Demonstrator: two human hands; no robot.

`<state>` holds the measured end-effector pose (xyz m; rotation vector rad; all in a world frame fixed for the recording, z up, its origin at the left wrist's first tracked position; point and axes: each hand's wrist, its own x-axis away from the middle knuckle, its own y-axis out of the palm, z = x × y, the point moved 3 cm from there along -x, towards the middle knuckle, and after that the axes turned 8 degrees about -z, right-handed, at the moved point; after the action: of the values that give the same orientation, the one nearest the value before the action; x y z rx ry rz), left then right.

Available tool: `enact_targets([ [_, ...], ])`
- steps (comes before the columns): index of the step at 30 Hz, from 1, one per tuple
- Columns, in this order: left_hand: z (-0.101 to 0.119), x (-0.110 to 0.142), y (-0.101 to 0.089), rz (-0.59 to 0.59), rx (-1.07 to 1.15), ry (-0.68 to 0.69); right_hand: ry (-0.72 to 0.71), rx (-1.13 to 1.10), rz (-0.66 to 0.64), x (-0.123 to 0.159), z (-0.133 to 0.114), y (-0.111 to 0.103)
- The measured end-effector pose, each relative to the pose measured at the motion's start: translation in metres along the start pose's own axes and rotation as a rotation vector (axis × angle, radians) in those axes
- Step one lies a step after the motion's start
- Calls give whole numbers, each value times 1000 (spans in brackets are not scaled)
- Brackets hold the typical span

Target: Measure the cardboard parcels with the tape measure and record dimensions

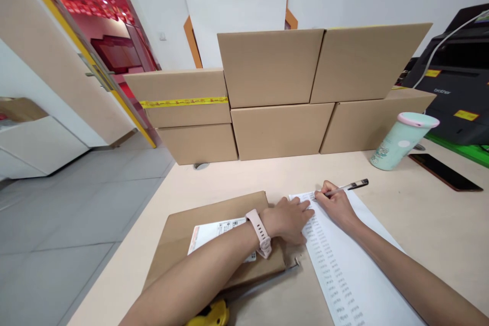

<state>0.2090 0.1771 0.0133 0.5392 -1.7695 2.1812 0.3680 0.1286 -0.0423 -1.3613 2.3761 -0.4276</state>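
Note:
A black-capped pen [352,185] is gripped in my right hand [336,206], its tip at the upper part of a white paper sheet [367,265]. Columns of small writing run down the sheet's left side. My left hand [292,218] lies with fingers stretched out on the paper's upper left edge. Under my left forearm, which wears a pink watch band, sits a cardboard box [214,209] with a white label [200,237]. Beside that box lies a tape measure [214,313], its yellow case partly hidden by my forearm and its metal blade drawn out.
Several stacked cardboard boxes [275,69] line the back of the table [431,224]. At the right stand a mint tumbler [401,142], a dark phone [445,170] and a black printer [458,81]. Grey floor [76,234] and an open doorway are at the left.

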Motion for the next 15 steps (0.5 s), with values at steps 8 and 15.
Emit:
enact_targets([
  [8, -1, -1, 2, 9, -1, 1, -6, 11, -1, 0, -1, -1],
  [15, -3, -2, 4, 5, -1, 5, 4, 18, 20, 0, 2, -2],
])
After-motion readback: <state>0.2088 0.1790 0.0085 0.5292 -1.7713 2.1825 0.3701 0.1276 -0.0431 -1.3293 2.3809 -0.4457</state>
